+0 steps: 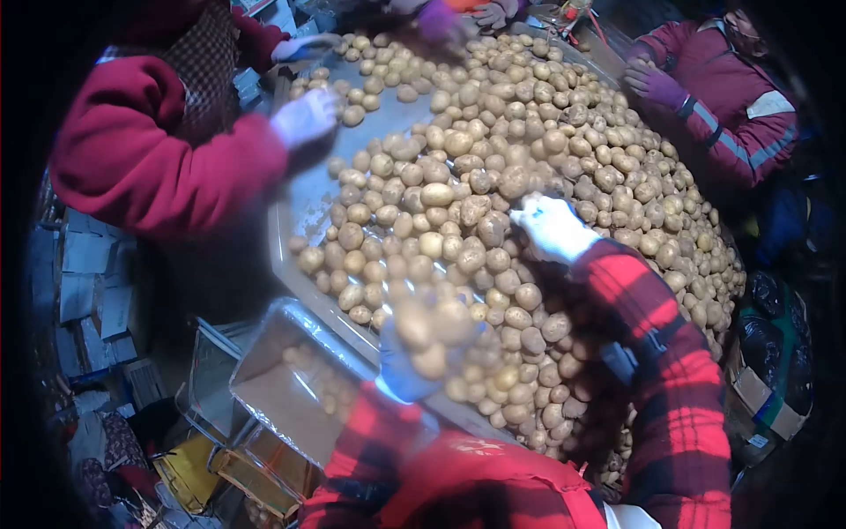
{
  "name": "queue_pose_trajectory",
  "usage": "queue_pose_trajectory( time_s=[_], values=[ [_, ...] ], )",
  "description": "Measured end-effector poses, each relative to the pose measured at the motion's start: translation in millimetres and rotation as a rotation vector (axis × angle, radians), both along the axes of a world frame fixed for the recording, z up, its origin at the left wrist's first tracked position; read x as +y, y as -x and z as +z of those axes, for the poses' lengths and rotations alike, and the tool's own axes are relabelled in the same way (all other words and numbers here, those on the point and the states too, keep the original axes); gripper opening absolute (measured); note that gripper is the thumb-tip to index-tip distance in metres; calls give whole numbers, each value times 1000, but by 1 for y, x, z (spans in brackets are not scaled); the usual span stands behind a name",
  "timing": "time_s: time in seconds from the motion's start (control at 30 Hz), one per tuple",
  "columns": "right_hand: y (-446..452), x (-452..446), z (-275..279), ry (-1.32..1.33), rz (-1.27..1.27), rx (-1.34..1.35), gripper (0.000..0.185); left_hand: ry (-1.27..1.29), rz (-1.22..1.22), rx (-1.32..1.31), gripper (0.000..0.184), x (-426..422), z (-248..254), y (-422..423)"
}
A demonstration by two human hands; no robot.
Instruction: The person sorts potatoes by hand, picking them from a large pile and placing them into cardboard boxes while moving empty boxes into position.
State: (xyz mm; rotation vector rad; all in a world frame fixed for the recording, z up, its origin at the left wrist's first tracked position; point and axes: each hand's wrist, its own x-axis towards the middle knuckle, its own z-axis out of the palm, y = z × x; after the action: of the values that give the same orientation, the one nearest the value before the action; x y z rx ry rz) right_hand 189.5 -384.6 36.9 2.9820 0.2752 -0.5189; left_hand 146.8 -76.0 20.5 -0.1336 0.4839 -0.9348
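- A dim room is surrounding a pale metal worktop [304, 203], with white boxes [79, 273] standing beyond its left edge and dark bags [767, 344] sitting beyond its right edge.
- Potatoes [436, 194] are covering most of the worktop, spreading densely toward the right edge and thinning out near the left edge, where bare metal is showing.
- The person's left hand [405, 366], wearing a blue glove, is cupping several potatoes just above the near edge; blur is softening their outlines.
- The right hand [555, 229], wearing a white glove, is resting among the potatoes near the middle of the worktop, its fingers bending; I cannot tell whether it is gripping one.
- Just beside the near-left edge, a plastic-lined crate [273, 401] is holding more potatoes.
- At the left edge, a co-worker's pale glove [304, 119] is hovering near the outermost potatoes.
- Beside the far-right edge, another person is wearing purple gloves [659, 86].
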Motion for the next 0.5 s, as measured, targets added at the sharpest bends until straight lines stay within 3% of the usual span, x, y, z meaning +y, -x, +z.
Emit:
queue_pose_trajectory(
  time_s=[0.07, 0.1, 0.13, 0.23, 0.27, 0.33, 0.4, 0.43, 0.5],
  values=[
    [15, 3, 12, -100, -97, -186, 30, 502, -228, -55, 70, 5, 6, -20],
    [17, 7, 21, -71, -95, -307, 33, 404, -195, -72, 68, 11, 5, -17],
    [6, -3, 12, -5, 34, -455, 34, -17, -34, -9, 67, 13, -5, -3],
    [-38, -11, -35, 144, -28, -385, 39, -166, -15, -83, 64, 12, -17, 1],
    [-50, -10, -59, 232, -88, -402, 41, -62, -2, -149, 59, 13, -15, 2],
    [-77, 5, -45, 94, -334, -266, 25, 24, 32, -226, 55, 17, -13, 0],
    [-83, -5, -50, 65, -131, -319, 17, -191, -109, -242, 83, 26, -13, 5],
    [-82, -7, -44, 11, -174, -262, 21, -171, -15, -111, 48, 33, -28, 17],
    [-62, -13, -32, -162, -179, -338, 37, -242, -31, -200, 46, 32, -33, 32]
  ],
)
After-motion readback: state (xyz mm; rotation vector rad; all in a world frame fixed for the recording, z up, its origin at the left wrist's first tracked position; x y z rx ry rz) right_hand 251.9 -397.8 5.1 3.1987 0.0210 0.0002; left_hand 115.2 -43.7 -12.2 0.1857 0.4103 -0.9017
